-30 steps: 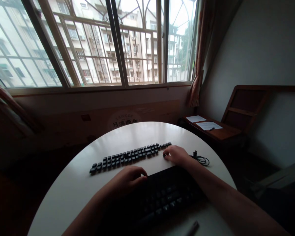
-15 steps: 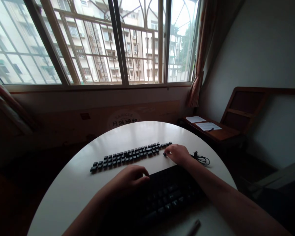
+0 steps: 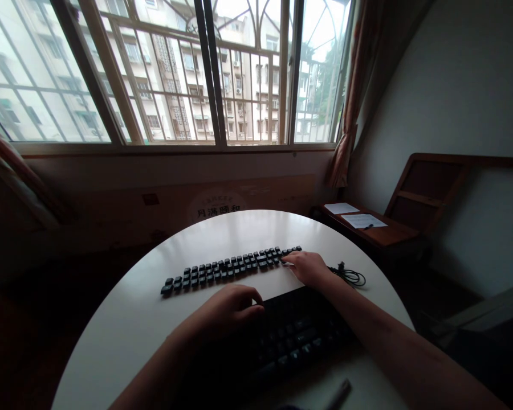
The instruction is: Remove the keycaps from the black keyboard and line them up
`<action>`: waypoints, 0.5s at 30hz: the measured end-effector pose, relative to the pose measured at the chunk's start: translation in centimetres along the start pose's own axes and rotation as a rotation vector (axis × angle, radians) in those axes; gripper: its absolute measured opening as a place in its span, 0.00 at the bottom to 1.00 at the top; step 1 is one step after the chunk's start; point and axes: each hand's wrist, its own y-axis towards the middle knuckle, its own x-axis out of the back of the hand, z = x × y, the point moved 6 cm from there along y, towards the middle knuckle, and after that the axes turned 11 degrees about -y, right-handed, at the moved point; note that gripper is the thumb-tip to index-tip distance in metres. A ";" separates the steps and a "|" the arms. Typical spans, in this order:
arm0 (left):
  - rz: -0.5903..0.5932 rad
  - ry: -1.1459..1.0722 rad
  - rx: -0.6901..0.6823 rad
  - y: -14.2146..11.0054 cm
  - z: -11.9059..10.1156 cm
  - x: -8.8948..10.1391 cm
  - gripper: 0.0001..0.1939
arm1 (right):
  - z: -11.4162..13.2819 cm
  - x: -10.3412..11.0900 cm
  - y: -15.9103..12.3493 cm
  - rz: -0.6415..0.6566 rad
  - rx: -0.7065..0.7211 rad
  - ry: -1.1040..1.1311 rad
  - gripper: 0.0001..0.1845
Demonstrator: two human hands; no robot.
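Observation:
My right hand reaches to the right end of the rows of loose black keycaps. Its thumb and fingertips pinch a small dark keycap there, mostly covered by the fingers. My left hand lies at the upper left edge of the black keyboard, its fingers bent around that edge and the thumb near it. Several keys are still visible in the keyboard's lower part; its left side is dark and partly under my left arm.
The round white table carries a coiled black cable at the right and a dark slim object near the front. Beyond the table, a wooden chair holds paper sheets and a pen. A barred window stands behind.
My right hand has carried the keycap a little away from me, up against the end of the rows. The left hand keeps its place at the keyboard; the view shifts slightly.

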 end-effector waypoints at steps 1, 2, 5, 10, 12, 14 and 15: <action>-0.003 -0.001 -0.005 0.0 -0.1 0.0 0.13 | 0.0 0.0 0.0 0.000 0.003 -0.003 0.22; -0.005 -0.002 -0.007 0.0 -0.2 0.0 0.13 | 0.1 -0.1 0.1 -0.001 0.006 -0.006 0.22; -0.005 -0.001 -0.003 0.0 -0.4 0.1 0.13 | 0.2 -0.1 0.1 -0.011 0.013 -0.013 0.23; -0.003 -0.002 -0.009 0.0 -0.3 0.0 0.13 | 0.3 0.5 -0.1 -0.054 0.031 -0.010 0.24; 0.000 0.002 -0.008 0.0 -0.1 0.0 0.14 | 0.3 1.9 -0.5 -0.149 0.028 0.018 0.24; 0.001 0.016 -0.010 0.0 0.1 -0.1 0.15 | 0.0 4.5 -1.3 -0.342 0.020 0.098 0.22; 0.002 0.026 -0.013 0.1 0.2 0.0 0.15 | -0.4 6.2 -2.0 -0.460 0.016 0.160 0.21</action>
